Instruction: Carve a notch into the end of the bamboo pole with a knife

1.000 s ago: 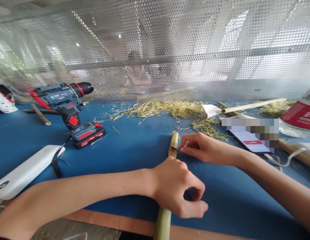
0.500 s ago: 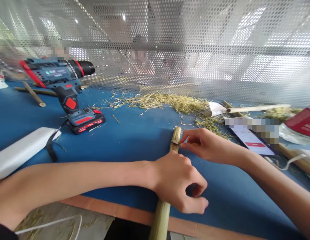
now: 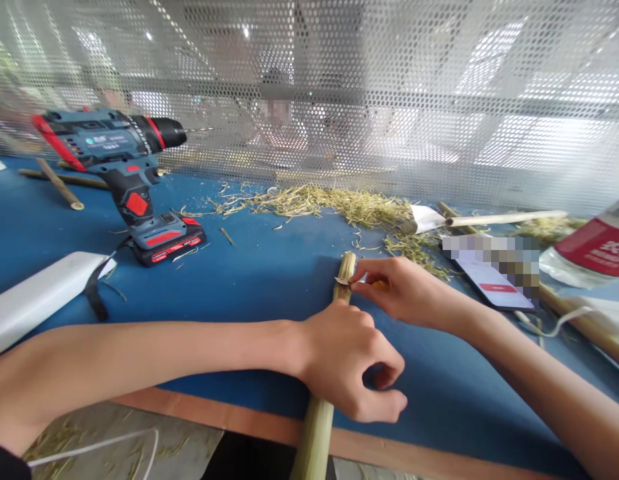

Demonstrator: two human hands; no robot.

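Note:
A pale green bamboo pole (image 3: 313,427) runs from the table's front edge away from me, its far end lying on the blue table. My left hand (image 3: 352,360) presses over the pole's middle, with some fingers hidden beneath the palm and the thumb and forefinger curled to the right. Near the pole's far end, my right hand (image 3: 389,287) pinches a small knife. The thin knife blade (image 3: 342,281) lies across the pole at a darker joint, and a bit of yellow handle shows between the fingers.
A cordless drill (image 3: 134,193) stands upright at left, its bit pointing right. Nearby is a white oblong device (image 3: 44,297) with a black strap. Shavings (image 3: 334,200) lie along the perforated metal screen (image 3: 389,87). A phone (image 3: 494,283), sticks and a red-labelled bottle (image 3: 602,240) are at right.
The knife blade now shows across the pole, with its yellow handle visible in my right hand. The whole view has shifted slightly; my left hand keeps its place on the pole.

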